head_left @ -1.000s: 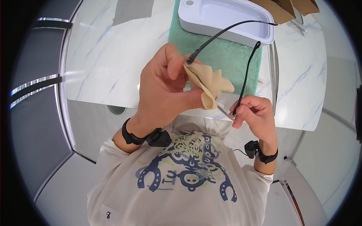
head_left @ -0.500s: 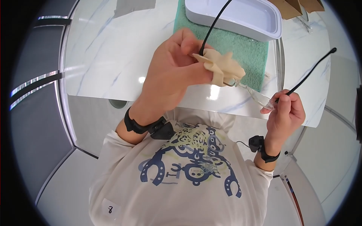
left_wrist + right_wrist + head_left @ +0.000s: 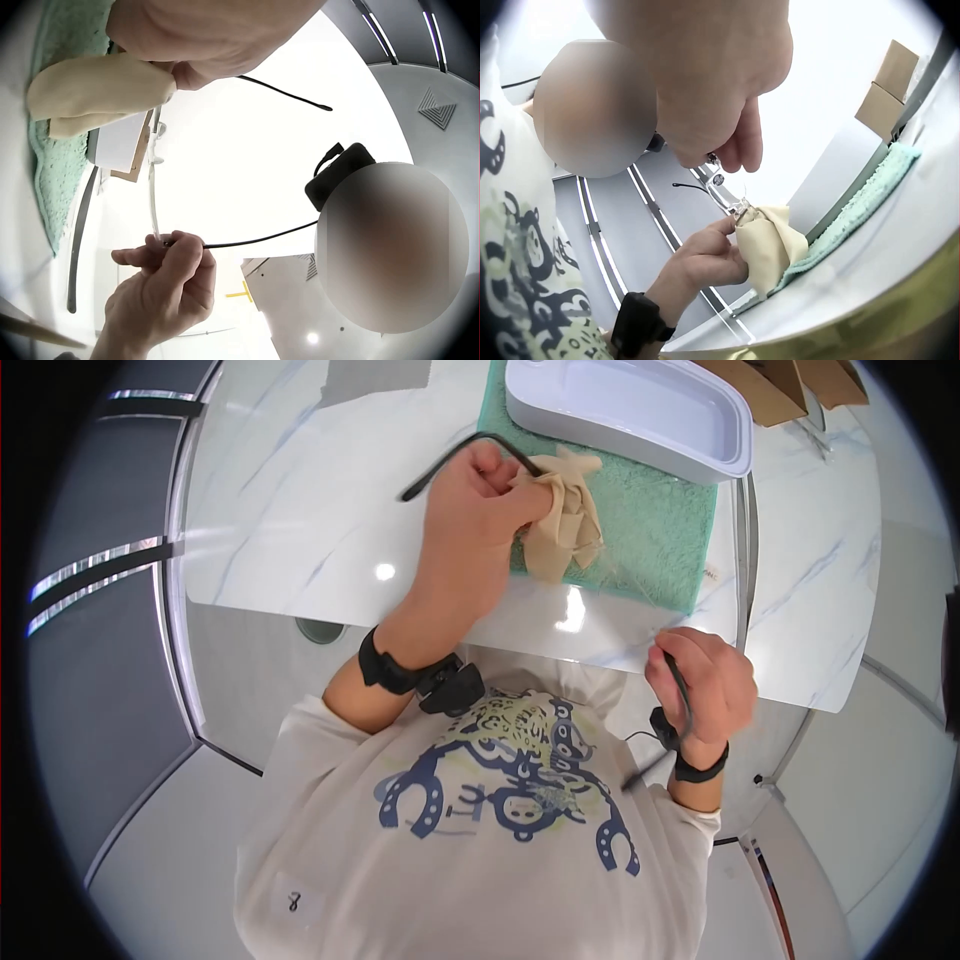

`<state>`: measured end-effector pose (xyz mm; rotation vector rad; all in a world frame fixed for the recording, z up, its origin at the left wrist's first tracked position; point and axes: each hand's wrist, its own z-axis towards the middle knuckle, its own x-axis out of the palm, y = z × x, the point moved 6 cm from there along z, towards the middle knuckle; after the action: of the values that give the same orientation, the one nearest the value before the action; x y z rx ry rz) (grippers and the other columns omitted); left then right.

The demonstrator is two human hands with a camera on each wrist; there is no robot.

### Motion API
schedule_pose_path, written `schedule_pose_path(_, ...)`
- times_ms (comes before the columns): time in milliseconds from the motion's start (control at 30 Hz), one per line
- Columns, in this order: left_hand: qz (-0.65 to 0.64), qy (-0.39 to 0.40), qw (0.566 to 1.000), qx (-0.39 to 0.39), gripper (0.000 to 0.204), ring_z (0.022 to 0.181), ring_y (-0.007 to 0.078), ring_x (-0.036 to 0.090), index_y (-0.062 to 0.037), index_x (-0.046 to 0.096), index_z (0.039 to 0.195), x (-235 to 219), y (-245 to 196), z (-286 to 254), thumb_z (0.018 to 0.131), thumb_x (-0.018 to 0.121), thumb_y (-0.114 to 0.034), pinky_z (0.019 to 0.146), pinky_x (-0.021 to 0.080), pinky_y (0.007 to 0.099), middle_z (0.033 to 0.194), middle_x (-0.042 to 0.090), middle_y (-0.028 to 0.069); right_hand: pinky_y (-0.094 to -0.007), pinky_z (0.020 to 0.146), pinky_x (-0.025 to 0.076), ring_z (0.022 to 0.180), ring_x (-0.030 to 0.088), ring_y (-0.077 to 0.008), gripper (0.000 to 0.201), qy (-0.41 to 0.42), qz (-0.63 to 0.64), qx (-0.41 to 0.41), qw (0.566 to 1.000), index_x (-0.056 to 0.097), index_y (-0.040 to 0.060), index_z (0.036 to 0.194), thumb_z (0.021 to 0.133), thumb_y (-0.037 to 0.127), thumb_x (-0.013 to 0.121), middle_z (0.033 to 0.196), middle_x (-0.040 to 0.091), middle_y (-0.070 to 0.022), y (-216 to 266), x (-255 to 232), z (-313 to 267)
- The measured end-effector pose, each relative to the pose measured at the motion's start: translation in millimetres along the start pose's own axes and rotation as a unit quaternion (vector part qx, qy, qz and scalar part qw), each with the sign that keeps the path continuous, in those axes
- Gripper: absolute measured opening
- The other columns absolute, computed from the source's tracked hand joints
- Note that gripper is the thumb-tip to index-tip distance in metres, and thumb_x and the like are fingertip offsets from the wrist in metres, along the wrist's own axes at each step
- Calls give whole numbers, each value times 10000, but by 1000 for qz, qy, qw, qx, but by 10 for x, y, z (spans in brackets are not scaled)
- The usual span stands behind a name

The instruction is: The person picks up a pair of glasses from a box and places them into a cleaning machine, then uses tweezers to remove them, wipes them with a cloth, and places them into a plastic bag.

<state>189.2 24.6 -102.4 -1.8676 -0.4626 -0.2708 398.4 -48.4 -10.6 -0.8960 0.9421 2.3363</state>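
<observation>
From the left hand (image 3: 470, 515), gripping them through the cloth (image 3: 565, 525), the glasses (image 3: 153, 195) stretch toward four o'clock in the head view to the pinching right hand (image 3: 708, 685).

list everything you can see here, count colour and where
clear-lensed glasses with thin black arms: one, between the hands
crumpled beige cloth: one, in the left hand, around part of the glasses
smooth plastic tub: one, pale lavender, on the towel
fuzzy towel: one, green, on the table
flat sheet: one, grey, table's far left
cardboard: brown, count unclear, far right
marble-patterned table: one, white with blue-grey veins, before the person
wrist cameras: two, black, one per wrist
printed shirt: one, off-white with blue print, on the person
left hand: one, bare, pinching cloth and glasses
right hand: one, bare, holding the glasses' other end
</observation>
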Motion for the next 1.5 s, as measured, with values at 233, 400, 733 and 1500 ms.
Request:
schedule_pose_path(233,-20,-21,999,-38,375,841,109,611,3,470,1082,98,12,39,805,715,-58,661,458,252,918,587,29,-276,514,484,659,639,-177,314,-5,-23,-82,996,682,50,968,694,27,834,827,676,-44,40,115,45)
schedule_pose_path(400,19,-23,999,-28,501,860,111,598,34,427,1173,296,-91,-103,802,735,-102,746,497,262,992,599,57,-263,516,490,646,635,-159,315,-8,-32,-92,995,688,38,988,705,22,825,870,699,-53,-19,-9,8)
schedule_pose_path(733,108,102,988,-36,442,754,100,606,20,475,1207,320,-213,-149,842,707,-74,725,474,242,877,641,28,-264,508,503,628,656,-170,287,-14,-55,-55,997,705,33,986,719,8,809,894,724,-76,-16,-83,41)
schedule_pose_path(1500,36,19,999,24,386,850,138,641,-57,452,1020,339,-417,-14,825,785,-52,705,514,268,915,662,83,-270,566,532,671,688,-186,235,-52,-26,0,998,700,32,941,739,-71,763,849,735,-75,-181,-269,184)
